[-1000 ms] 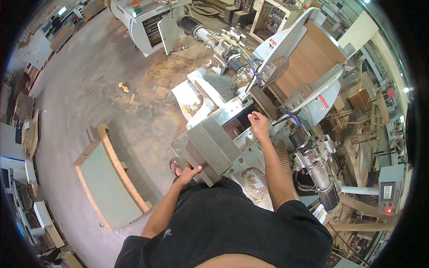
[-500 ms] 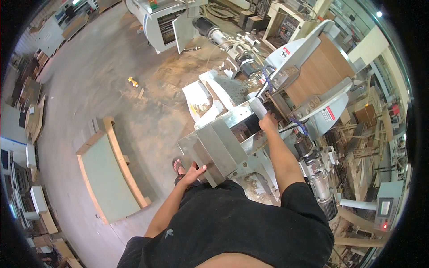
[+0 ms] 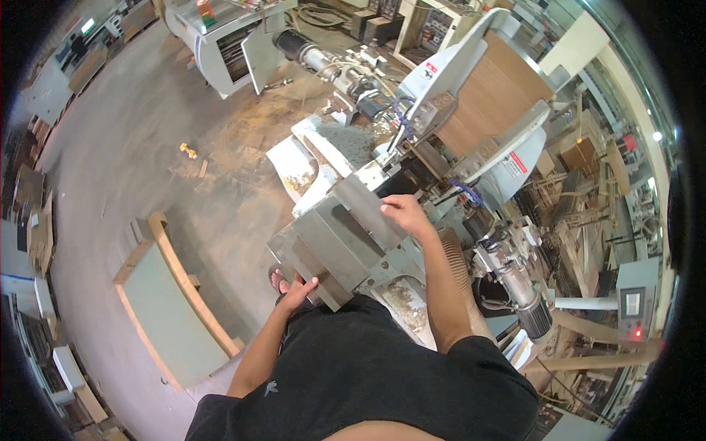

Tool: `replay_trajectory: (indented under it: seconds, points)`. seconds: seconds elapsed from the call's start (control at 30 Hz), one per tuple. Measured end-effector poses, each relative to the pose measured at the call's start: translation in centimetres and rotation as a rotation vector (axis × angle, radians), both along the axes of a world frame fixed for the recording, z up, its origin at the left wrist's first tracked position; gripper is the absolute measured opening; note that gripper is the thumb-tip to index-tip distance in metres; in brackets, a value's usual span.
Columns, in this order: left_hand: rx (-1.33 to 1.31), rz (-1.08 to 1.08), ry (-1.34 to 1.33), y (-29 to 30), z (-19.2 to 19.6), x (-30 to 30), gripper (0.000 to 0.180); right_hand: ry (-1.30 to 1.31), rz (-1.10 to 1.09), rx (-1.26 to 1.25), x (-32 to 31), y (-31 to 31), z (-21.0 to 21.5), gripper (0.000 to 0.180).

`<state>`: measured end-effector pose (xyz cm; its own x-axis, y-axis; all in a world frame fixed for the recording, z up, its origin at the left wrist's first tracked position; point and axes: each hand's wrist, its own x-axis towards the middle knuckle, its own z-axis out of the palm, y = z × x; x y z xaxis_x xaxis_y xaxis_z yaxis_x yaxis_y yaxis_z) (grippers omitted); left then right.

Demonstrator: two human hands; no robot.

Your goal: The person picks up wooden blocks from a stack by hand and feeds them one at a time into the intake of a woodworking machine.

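My right hand (image 3: 407, 214) grips the right side of a long grey metal plate (image 3: 362, 204), with its fingers bent around the edge. The plate lies across a box-shaped grey metal cover (image 3: 332, 234) on the machine in front of me, beside a dark slot. My left hand (image 3: 298, 292) holds the near left edge of that cover, the thumb lying on top and the other fingers partly hidden. Farther off, the machine carries a brown wood-grain panel (image 3: 494, 95) between two pale upright plates.
Motor spindles (image 3: 522, 298) and a ribbed hose (image 3: 454, 257) flank the machine on the right. A control box (image 3: 636, 301) with a red light stands beyond. A wood-framed pale panel (image 3: 173, 309) rests on the floor at left. Scrap wood (image 3: 581, 242) is piled at right.
My right hand has drawn the metal plate back toward me, over the cover. The left hand stays at the cover's edge. My view has shifted slightly to the right.
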<state>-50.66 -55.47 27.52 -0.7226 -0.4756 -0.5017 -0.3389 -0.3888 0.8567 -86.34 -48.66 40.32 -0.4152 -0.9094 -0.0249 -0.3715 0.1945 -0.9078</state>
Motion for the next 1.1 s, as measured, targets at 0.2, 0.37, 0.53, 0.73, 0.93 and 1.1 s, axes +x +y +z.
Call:
replay_trajectory:
  seconds: [0.2,0.37,0.53,0.73,0.93,1.1]
  points:
    - [-0.007,0.014,0.055,0.1,-0.2,-0.1,0.099,0.161,-0.023,0.092,4.5,0.3,-2.8,0.025]
    - [-0.094,0.007,0.052,0.1,-0.7,-0.1,0.1,0.25,0.077,0.002,5.7,-0.1,-3.4,0.026]
    - [-0.052,-0.047,-0.012,-0.2,0.0,-0.2,0.098,-0.175,-0.028,0.135,5.2,0.3,-2.9,0.032]
    - [-0.074,-0.055,-0.047,-0.3,0.5,-0.1,0.096,-0.61,-0.172,0.306,4.5,2.1,-5.7,0.056]
    - [-0.078,-0.022,-0.161,0.4,3.1,-0.5,0.093,-0.786,-0.217,0.303,4.2,3.8,-10.4,0.046]
    - [-0.153,-0.022,-0.122,0.2,2.4,-0.3,0.093,-0.805,-0.244,0.254,4.6,3.6,-11.3,0.042]
